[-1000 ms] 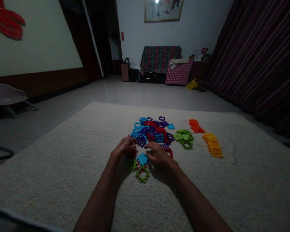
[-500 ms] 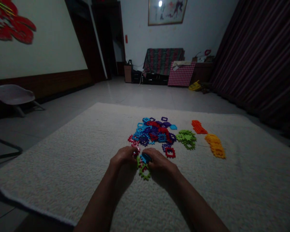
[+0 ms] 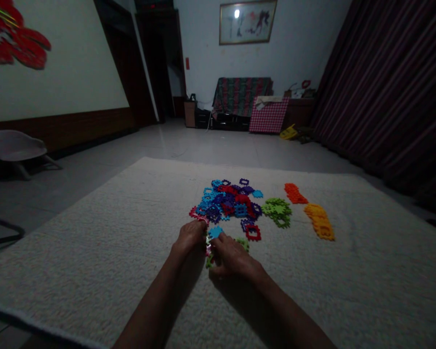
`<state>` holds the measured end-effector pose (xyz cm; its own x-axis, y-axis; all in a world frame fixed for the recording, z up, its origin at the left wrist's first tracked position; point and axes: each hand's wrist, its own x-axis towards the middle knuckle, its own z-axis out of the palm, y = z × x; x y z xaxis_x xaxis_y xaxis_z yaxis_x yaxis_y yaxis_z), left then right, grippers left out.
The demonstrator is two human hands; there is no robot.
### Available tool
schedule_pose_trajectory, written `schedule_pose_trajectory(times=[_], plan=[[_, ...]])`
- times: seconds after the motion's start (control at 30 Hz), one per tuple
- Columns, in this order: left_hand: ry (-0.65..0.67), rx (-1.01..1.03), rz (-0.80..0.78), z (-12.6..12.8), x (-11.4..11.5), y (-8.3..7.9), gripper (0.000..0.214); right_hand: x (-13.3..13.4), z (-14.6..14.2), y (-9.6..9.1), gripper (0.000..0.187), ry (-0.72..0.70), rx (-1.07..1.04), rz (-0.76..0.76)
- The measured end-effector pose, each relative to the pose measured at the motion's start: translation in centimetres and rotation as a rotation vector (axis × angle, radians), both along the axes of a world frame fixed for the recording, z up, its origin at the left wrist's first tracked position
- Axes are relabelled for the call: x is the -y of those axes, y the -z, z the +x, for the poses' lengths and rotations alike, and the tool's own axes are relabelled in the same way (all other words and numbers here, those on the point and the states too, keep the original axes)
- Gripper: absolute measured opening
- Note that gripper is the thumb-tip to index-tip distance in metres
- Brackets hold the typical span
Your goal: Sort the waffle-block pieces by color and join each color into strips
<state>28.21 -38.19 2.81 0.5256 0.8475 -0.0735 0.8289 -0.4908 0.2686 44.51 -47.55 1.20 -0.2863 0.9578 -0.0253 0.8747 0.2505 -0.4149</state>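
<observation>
A: Hands?
B: Left hand (image 3: pixel 191 237) and right hand (image 3: pixel 232 254) are side by side, almost touching, fingers down on a small cluster of pieces (image 3: pixel 215 232) at the near edge of the mixed heap (image 3: pixel 228 201). Too dark to tell whether either pinches one.
A: Sorted?
B: Green group (image 3: pixel 277 211), orange group (image 3: pixel 295 193) and yellow group (image 3: pixel 319 220) lie apart on the right. Blue, purple and red lie unsorted.
A: Room?
B: Bare rug (image 3: pixel 94 242) to the left and near; its edges are well away.
</observation>
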Motion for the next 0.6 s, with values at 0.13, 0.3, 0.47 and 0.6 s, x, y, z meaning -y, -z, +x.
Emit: schedule_pose_trajectory(times=[0.13, 0.3, 0.47, 0.6], plan=[[0.008, 0.036, 0.006, 0.8, -0.9, 1.0, 0.027, 0.0, -0.7, 1.0, 0.036, 0.018, 0.023, 0.032], [0.012, 0.070, 0.001, 1.8, -1.6, 1.0, 0.036, -0.3, -0.3, 0.4, 0.035, -0.013, -0.014, 0.033], [0.019, 0.041, -0.022, 1.9, -2.0, 1.1, 0.039, -0.4, 0.3, 0.3, 0.031, -0.069, -0.042, 0.064], [-0.048, 0.107, -0.091, 1.8, -2.6, 1.2, 0.033, -0.3, 0.4, 0.5, 0.033, -0.068, -0.099, 0.074]])
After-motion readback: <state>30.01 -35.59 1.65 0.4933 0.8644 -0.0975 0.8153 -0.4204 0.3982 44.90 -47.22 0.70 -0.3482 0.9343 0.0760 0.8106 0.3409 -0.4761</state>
